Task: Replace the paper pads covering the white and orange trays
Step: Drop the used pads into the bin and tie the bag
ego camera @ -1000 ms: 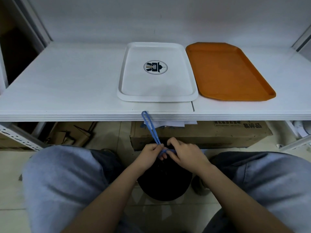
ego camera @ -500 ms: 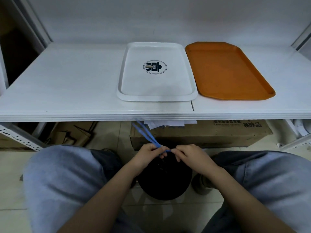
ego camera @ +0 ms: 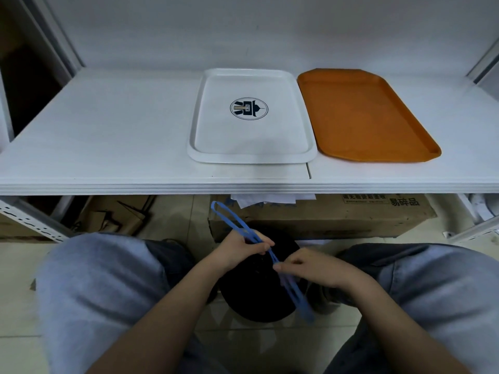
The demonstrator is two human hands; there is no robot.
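- Both trays sit bare on the white shelf (ego camera: 108, 136) in the upper half of the frame: the white tray (ego camera: 252, 157) at centre, the orange tray (ego camera: 364, 117) just beside it on the right, their long edges close but apart as far as can be told.
- No paper pad lies on either tray. The printed emblem on the white tray shows uncovered.
- Loose white paper (ego camera: 270, 199) pokes out under the shelf edge at centre, resting on a cardboard box (ego camera: 337, 220). Whether this is the fresh stock or the discarded pads cannot be told.
- Your left hand (ego camera: 240, 249) is at lower centre, closed round a blue drawstring (ego camera: 232, 220), whose loop stands up toward the shelf edge.
- Your right hand (ego camera: 310, 268) is just right of it, fingers pinched on the same blue drawstring; a second loop hangs down below that hand.
- Both hands work over a black bag or bin (ego camera: 259, 292) on the floor between your knees. Its contents are not visible.
- Judgement: the step in hand is tying off or handling the bag, likely the disposal side of the job. The covering step is not yet done on either tray.
- Judgement: the next move calls for you to release the drawstring, free both hands, take one sheet and lay it flat inside a tray rim.
- Check that the sheet you pick is clean before it goes on.
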